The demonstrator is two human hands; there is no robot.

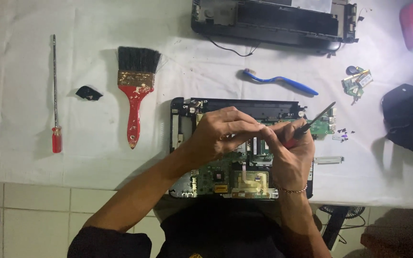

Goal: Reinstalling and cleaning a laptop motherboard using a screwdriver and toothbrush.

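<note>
Both hands (259, 138) pinch a screwdriver (311, 122) over a white-clothed table (15, 143) above tiled floor (39, 210).

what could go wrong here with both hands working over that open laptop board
1. The right hand holds a screwdriver with its tip hanging over the exposed laptop motherboard; a slip might scratch a component.
2. The left hand hides the spot being worked, so a small part could drop unseen.
3. Tiny loose bits on the white cloth near the edge could get brushed off.
</note>
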